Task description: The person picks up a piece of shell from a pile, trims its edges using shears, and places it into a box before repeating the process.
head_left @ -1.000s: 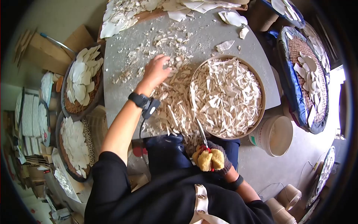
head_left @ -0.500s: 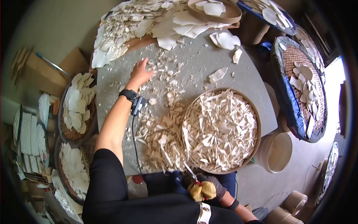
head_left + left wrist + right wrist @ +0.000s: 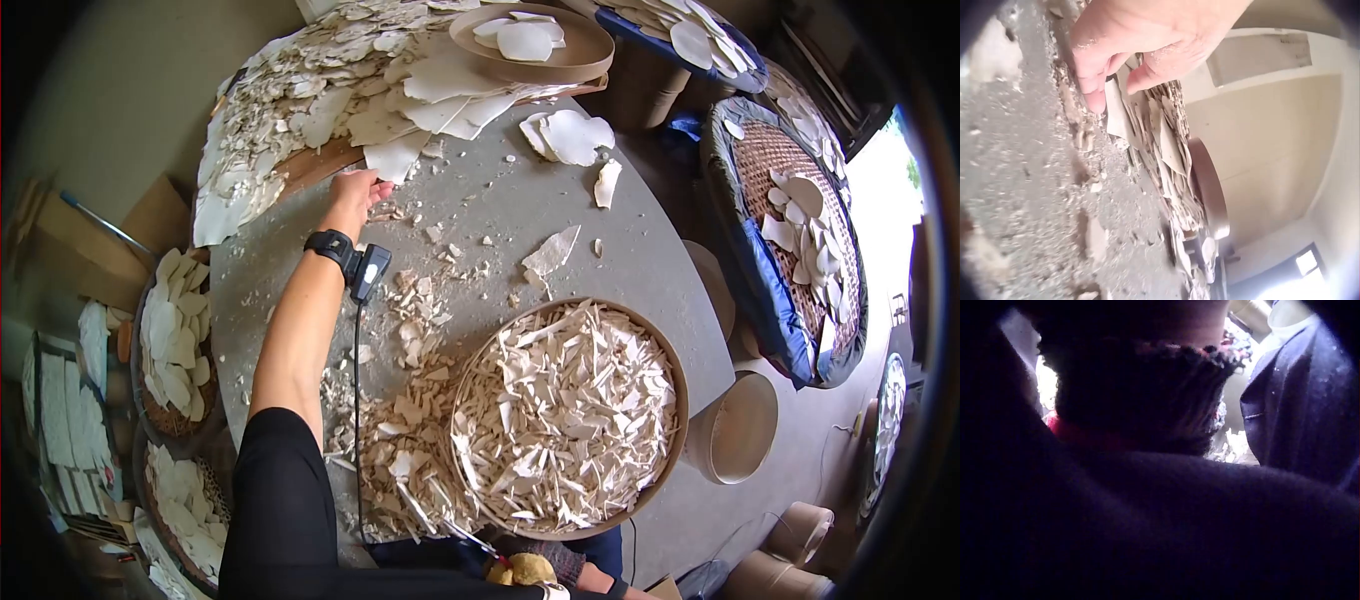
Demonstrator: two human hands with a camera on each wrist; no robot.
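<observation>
At the far left of the table, my left hand [image 3: 352, 198] reaches the front edge of a pile of thin white slices [image 3: 300, 120]. In the left wrist view, thumb and fingers pinch the corner of one white slice [image 3: 1117, 115]. My right hand [image 3: 562, 558], in a dark knitted glove, is low by my lap and holds scissors [image 3: 528, 570] with yellow padded handles. Their metal blades point up and left towards a heap of cut strips [image 3: 410, 480]. A round tray [image 3: 683, 420] full of cut white strips stands beside that heap. The right wrist view is mostly dark cloth and glove cuff.
A shallow round tray [image 3: 590, 68] with a few slices sits at the back. Loose slices [image 3: 570, 135] and crumbs lie on the grey table [image 3: 640, 240]. Woven trays of slices [image 3: 205, 390] stand left, another [image 3: 740, 150] right, and a bucket [image 3: 745, 425] stands by the table's right edge.
My left hand has moved from the strip heap across the table to the slice pile, and its fingers have closed on a slice. The head view has shifted; my right hand stays low with the scissors.
</observation>
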